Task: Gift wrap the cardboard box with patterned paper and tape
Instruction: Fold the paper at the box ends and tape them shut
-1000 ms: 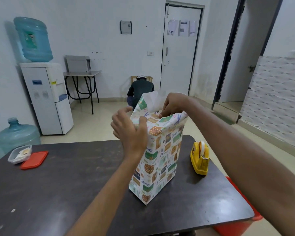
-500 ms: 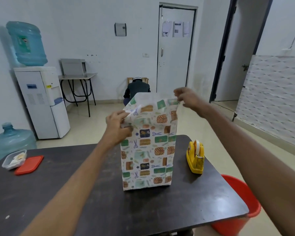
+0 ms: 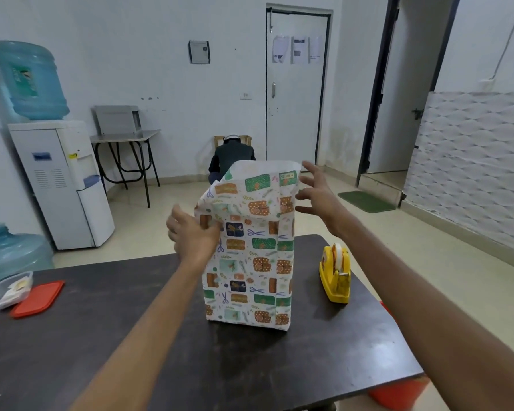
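one pinch by the left hand (image 3: 195, 235) holds the patterned paper (image 3: 250, 262) (right hand (image 3: 318, 194) hovers beside, fingers spread), so its untaped top could spring open.

No legible txt: door papers (image 3: 297, 50), jug label (image 3: 24, 81) too blurry.

Dark table (image 3: 131, 336), bit scuffed. The paper-wrapped box (image 3: 250, 277) stands upright about mid-table. A yellow tape dispenser (image 3: 336, 274) sits near the box on its right, not touching. Way off to the box's left there's a clear plastic tub (image 3: 9, 289), with its red lid (image 3: 37, 298) lying flat just beside it.
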